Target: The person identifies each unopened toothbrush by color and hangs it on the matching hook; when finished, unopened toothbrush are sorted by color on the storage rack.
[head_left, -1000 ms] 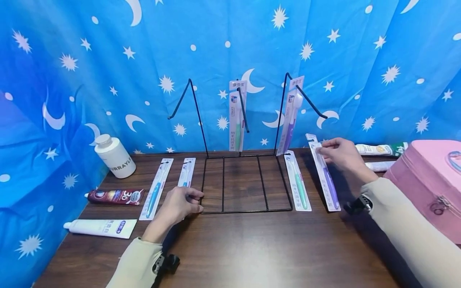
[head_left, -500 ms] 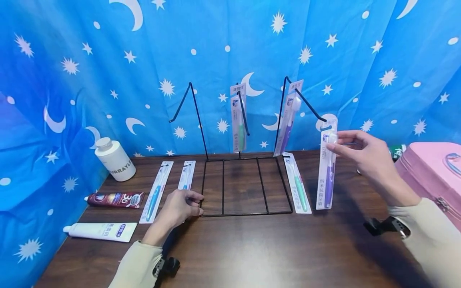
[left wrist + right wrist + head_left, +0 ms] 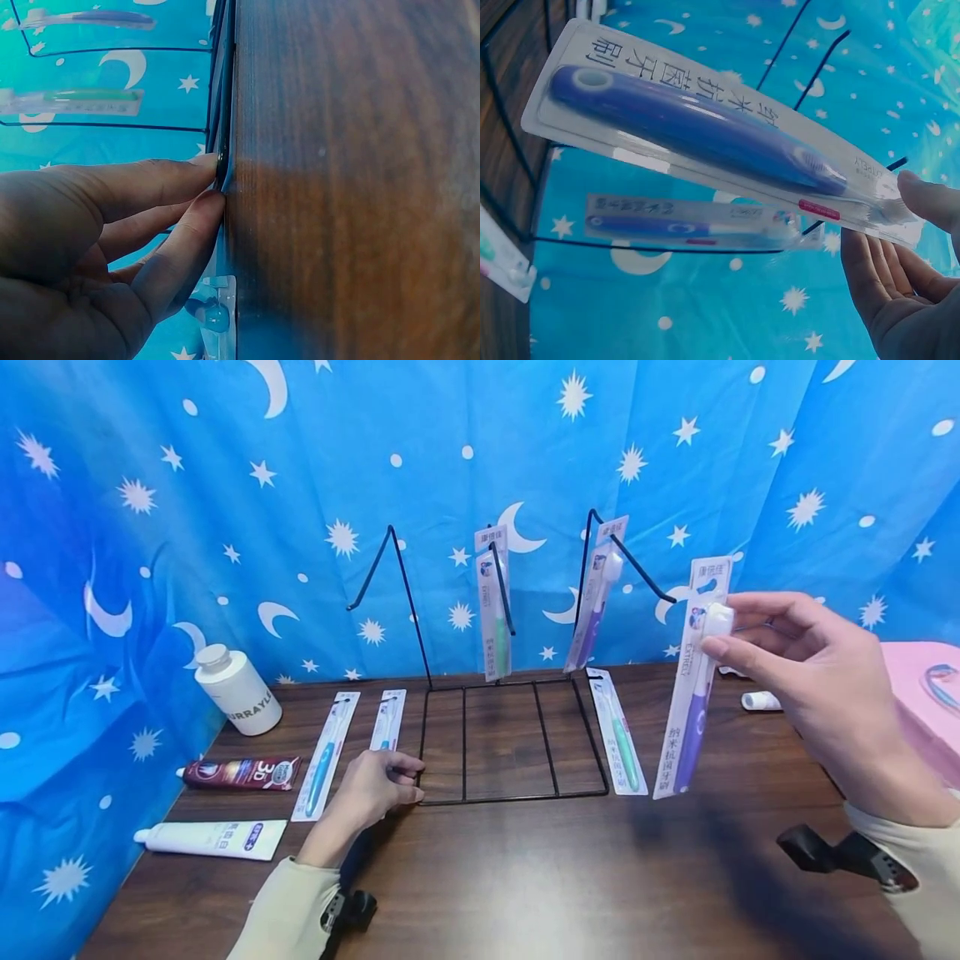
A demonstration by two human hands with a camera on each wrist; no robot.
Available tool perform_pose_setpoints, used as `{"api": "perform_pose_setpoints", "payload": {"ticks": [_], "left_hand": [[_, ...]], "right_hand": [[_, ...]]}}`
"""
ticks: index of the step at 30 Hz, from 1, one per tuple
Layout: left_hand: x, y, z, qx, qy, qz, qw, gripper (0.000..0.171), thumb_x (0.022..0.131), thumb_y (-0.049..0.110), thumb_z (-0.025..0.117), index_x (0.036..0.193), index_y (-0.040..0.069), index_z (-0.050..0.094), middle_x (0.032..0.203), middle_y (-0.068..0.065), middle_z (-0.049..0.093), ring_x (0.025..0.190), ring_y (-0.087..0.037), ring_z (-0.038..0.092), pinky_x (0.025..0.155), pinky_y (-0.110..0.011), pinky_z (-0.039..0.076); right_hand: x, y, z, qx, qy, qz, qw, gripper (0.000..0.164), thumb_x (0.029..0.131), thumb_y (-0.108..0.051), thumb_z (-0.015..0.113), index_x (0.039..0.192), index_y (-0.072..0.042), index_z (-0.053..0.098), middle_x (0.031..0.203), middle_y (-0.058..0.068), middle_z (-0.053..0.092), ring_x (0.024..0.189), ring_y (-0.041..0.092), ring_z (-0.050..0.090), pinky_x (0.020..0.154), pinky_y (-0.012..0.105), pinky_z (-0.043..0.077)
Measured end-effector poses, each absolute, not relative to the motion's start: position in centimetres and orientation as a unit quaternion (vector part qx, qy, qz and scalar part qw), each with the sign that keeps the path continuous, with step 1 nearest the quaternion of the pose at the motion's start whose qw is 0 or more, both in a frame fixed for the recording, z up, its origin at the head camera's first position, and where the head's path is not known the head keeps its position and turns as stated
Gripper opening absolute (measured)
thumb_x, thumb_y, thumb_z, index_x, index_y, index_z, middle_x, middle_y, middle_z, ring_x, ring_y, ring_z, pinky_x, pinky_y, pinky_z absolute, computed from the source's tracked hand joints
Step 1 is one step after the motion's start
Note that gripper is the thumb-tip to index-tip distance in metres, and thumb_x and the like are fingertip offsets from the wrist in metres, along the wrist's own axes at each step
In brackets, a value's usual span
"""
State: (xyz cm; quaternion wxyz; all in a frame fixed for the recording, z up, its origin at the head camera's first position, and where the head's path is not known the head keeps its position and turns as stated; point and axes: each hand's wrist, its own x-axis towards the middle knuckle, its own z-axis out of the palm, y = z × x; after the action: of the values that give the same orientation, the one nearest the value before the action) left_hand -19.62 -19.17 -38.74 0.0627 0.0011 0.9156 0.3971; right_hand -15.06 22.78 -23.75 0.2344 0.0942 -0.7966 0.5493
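My right hand pinches a packaged purple toothbrush near its top, between thumb and fingers. The pack hangs nearly upright in the air, right of the black wire display rack. Its hook hole shows at the top, apart from the rack's right prong. A second packaged purple toothbrush hangs on that prong, and a packaged green toothbrush hangs on the middle one. The left prong bears nothing. Down at the rack's front left corner, my left hand pinches the base wire with thumb and fingertips.
Another green toothbrush pack lies right of the base. Two blue toothbrush packs, one fully visible, lie at left. Beyond them are a white bottle, a dark red tube and a white tube. A pink case stands at right.
My right hand has lifted the purple toothbrush pack off the table, turned it more upright and brought it up and nearer to me. The left hand stays on the rack's corner.
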Motion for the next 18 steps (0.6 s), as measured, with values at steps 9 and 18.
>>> {"api": "perform_pose_setpoints", "payload": {"ticks": [9, 18], "left_hand": [[-19.6, -19.1, -38.6, -0.006, 0.918, 0.391, 0.069, 0.032, 0.074, 0.002, 0.082, 0.104, 0.012, 0.074, 0.082, -0.002, 0.064, 0.070, -0.018, 0.058, 0.055, -0.030, 0.048], [-19.5, -19.1, -38.7, -0.003, 0.916, 0.395, 0.069, 0.032, 0.075, 0.002, 0.082, 0.104, 0.012, 0.074, 0.081, -0.003, 0.063, 0.070, -0.018, 0.058, 0.056, -0.030, 0.048]], "right_hand": [[-14.1, 21.6, -22.9, 0.122, -0.799, 0.540, 0.235, 0.051, 0.081, 0.005, 0.074, 0.129, -0.005, 0.059, 0.104, 0.010, 0.066, 0.085, 0.015, 0.066, 0.058, 0.017, 0.049], [-14.4, 20.4, -23.5, 0.139, -0.830, 0.485, 0.238, 0.052, 0.080, 0.000, 0.078, 0.128, -0.009, 0.060, 0.102, 0.008, 0.067, 0.085, 0.015, 0.067, 0.064, 0.017, 0.050]]}}
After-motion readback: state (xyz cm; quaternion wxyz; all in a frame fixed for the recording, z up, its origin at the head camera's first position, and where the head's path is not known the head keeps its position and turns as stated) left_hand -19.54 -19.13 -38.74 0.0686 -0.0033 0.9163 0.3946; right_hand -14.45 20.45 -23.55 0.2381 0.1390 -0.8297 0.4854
